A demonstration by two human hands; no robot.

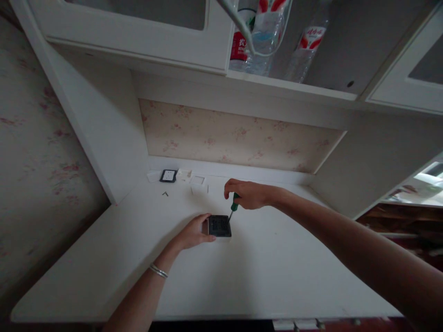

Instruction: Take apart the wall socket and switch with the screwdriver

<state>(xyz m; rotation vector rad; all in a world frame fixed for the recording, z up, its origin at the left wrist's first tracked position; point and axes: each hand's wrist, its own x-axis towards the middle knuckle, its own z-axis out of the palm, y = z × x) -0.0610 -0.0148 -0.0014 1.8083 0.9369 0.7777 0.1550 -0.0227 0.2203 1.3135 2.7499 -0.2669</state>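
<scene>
A square box with a black top face and white sides (pixel 218 226) sits on the white desk. My left hand (pixel 194 233) grips its left side, fingers at the back corner and thumb at the front. Above and to the right, my right hand (pixel 249 194) is closed around the green handle of a screwdriver (pixel 234 203). The screwdriver slants down, and its tip meets the right edge of the black face. Fine detail on that face is too dark to make out.
Toward the back left of the desk (pixel 277 267) lie a socket panel with a dark frame (pixel 169 175), a white frame (pixel 197 180), and a small dark V-shaped piece (pixel 165 194). Overhead, a shelf (pixel 294 85) holds plastic bottles (pixel 308 44). A pale curved rod (pixel 238 23) hangs before them.
</scene>
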